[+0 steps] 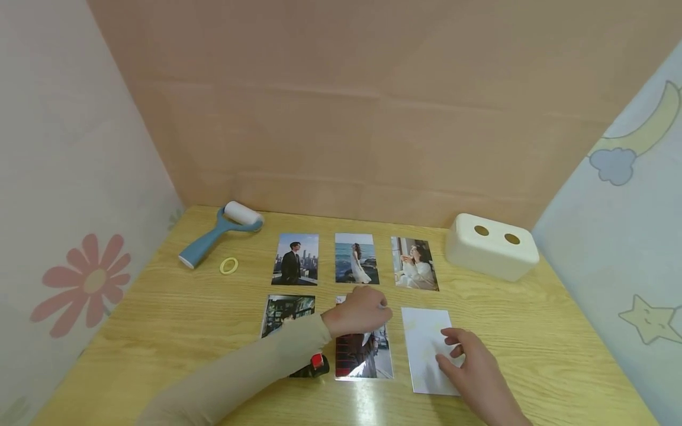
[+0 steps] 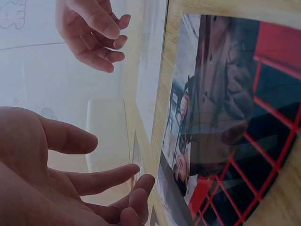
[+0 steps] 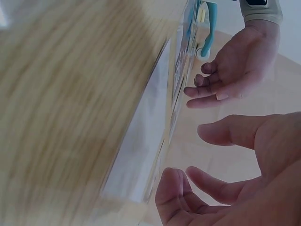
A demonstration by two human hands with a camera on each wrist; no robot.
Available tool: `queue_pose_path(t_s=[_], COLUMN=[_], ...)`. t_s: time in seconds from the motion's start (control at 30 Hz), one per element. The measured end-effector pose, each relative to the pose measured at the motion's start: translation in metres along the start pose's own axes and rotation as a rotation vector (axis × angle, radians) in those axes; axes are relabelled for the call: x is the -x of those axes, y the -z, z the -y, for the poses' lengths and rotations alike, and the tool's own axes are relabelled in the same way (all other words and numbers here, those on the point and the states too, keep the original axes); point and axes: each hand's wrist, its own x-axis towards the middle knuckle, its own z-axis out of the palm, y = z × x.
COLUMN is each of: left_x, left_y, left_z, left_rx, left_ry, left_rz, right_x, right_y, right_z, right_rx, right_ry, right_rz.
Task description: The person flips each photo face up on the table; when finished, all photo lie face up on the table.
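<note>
My left hand [image 1: 358, 310] hovers above the lower middle photo [image 1: 362, 355], which shows a person before a red lattice. In the left wrist view that hand's fingers are loosely bent, with nothing between them. My right hand [image 1: 474, 370] hangs over the right edge of a white card [image 1: 428, 349], thumb and fingers apart and holding nothing. The card lies blank side up at the lower right of the grid. Under my left sleeve, a dark photo [image 1: 290, 307] is partly hidden. Behind lie a suit photo [image 1: 295, 260], a seaside photo [image 1: 357, 258] and a window photo [image 1: 415, 263].
A blue-handled lint roller [image 1: 205, 242] lies at the back left, near a yellow ring [image 1: 229, 266]. At the back right stands a cream box [image 1: 492, 248] with two round holes. Walls enclose the wooden table [image 1: 160, 319] on the left, back and right.
</note>
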Motion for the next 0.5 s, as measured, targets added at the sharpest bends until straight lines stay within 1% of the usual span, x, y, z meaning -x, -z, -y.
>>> queue_pose_path(t_s=[0.23,0.37,0.5], left_x=[-0.010,-0.015,-0.018], left_y=[-0.005,-0.010,-0.014], left_z=[-0.005,-0.009,-0.012], left_rx=[-0.100,-0.155,-0.221], left_ry=[0.033,0.063,0.078], left_rz=[-0.004,-0.001,0.011], right_x=[0.002,0.003,0.004], right_y=[0.010,0.014,0.016], right_z=[-0.019,-0.029,-0.039], right_rx=[0.038,0.080,0.116], right_ry=[-0.042,-0.039,-0.019], right_rz=[0.074,0.096,0.114])
